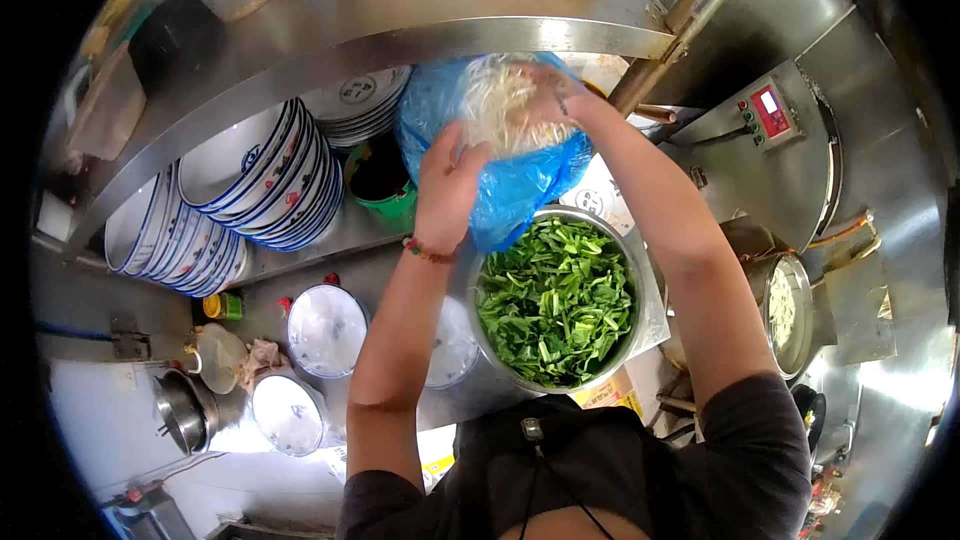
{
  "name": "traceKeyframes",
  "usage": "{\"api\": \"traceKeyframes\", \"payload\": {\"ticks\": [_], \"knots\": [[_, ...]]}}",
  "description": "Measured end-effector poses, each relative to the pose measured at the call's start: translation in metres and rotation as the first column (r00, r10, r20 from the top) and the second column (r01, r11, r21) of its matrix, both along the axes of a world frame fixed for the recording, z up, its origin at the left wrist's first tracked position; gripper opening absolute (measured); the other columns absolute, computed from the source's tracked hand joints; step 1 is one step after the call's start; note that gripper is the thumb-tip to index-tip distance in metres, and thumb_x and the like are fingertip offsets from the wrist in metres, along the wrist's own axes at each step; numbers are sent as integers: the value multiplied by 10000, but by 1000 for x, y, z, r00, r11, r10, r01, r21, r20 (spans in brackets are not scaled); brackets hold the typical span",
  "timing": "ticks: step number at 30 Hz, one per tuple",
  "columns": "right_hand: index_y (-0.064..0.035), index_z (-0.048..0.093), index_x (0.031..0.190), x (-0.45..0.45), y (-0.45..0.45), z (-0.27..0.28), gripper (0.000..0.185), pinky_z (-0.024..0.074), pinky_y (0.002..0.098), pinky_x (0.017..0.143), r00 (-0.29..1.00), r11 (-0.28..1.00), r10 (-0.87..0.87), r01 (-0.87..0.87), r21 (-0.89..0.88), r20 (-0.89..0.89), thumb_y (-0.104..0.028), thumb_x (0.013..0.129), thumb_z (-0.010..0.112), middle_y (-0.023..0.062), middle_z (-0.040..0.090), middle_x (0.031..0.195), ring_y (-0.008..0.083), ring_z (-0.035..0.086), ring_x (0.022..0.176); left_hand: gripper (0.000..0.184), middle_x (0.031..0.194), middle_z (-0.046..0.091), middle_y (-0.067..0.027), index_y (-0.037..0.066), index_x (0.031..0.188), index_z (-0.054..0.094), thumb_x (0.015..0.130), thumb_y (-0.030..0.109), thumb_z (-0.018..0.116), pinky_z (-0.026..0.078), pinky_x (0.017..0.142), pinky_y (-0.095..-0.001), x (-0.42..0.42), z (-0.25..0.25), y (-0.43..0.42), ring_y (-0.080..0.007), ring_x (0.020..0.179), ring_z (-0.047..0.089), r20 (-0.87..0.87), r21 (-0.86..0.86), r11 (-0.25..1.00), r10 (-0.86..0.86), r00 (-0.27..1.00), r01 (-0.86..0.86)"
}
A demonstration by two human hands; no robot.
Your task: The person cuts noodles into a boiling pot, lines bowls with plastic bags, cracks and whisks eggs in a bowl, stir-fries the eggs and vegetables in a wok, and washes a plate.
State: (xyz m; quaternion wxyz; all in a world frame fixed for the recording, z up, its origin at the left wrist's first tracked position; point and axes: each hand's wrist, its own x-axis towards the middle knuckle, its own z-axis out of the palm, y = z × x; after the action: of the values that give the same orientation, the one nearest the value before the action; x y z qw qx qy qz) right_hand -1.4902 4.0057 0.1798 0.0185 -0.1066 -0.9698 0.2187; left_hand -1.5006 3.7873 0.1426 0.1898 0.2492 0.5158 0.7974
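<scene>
A blue plastic bag (535,185) sits under the upper shelf, with a heap of pale thin strands that look like bean sprouts (500,100) in its opening. At the near edge of the bag, my left hand (448,175) is closed on the plastic, a beaded red band at the wrist. My right hand (548,98) reaches into the pale strands from the right; its fingers are partly hidden and blurred. Below the bag stands a metal bowl (636,285) full of chopped green leaves (555,305), touched by neither hand.
Stacked patterned bowls (265,175) and plates (358,105) fill the left of the lower shelf, beside a green tub (385,180) of dark contents. Bowls lined with clear film (327,330) stand in front. A steel shelf (450,40) overhangs the bag; a pot (790,315) is at right.
</scene>
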Motion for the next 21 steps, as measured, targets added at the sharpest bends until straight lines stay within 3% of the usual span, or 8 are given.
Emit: {"api": "traceKeyframes", "payload": {"ticks": [4,6,7,9,10,14,17,21], "knots": [[-3,429,1263,4,14,16,873,411,352,933,969,968,-147,99,-232,-199,-422,571,759,196,517,1214,322,513,1095,501,1210,490,-206,-81,1246,407,850,174,576,325,1011,-346,7,-8,3,-259,1171,437,-32,50,992,-116,993,118],[-5,440,1252,7,5,21,859,415,346,927,960,972,-219,198,-128,-175,-421,570,754,197,523,1203,310,517,1093,559,1226,448,-252,-53,1299,336,883,267,529,320,1024,-425,17,1,15,-323,1197,402,441,387,906,-344,829,170],[-6,451,1242,8,-3,30,844,418,339,921,948,961,-275,276,-14,-160,-419,569,749,198,529,1193,298,521,1091,559,1226,448,-252,-53,1299,336,883,267,529,320,1024,-425,23,9,20,-323,1197,402,437,388,903,-355,827,183],[-7,473,1220,13,-10,37,814,419,328,918,944,958,-286,279,-63,-167,-425,570,728,204,527,1190,285,521,1093,577,1270,369,-288,-37,1313,301,903,330,474,288,1038,-480,34,22,29,-353,1240,327,844,452,891,-414,341,-37],[49,469,1198,13,-9,32,829,410,313,926,930,965,-260,263,-26,-259,-431,580,739,225,513,1197,277,518,1093,618,1352,288,-239,29,1349,267,900,421,428,252,1030,-549,34,14,39,-366,1286,234,835,488,873,-463,296,-9],[70,525,1113,25,-29,39,719,447,306,870,886,953,-274,303,20,-375,-408,616,726,225,583,1062,259,581,974,599,1407,295,-93,178,1372,286,880,511,365,197,1004,-615,26,-19,79,-336,1298,232,434,794,580,-751,498,182],[23,567,1074,43,-49,32,625,476,323,821,833,945,-308,325,-42,-459,-391,630,717,212,617,955,265,611,890,554,1293,450,-76,165,1273,439,842,514,409,341,930,-523,12,-34,93,-294,1205,383,540,734,673,-660,522,91],[-43,562,1121,76,-63,17,611,478,344,825,720,966,-251,150,-209,-647,-364,629,729,204,613,928,290,606,890,551,1284,469,-100,134,1279,442,846,476,449,330,973,-502,34,-25,70,-279,1179,435,641,585,800,-557,529,133]]}}
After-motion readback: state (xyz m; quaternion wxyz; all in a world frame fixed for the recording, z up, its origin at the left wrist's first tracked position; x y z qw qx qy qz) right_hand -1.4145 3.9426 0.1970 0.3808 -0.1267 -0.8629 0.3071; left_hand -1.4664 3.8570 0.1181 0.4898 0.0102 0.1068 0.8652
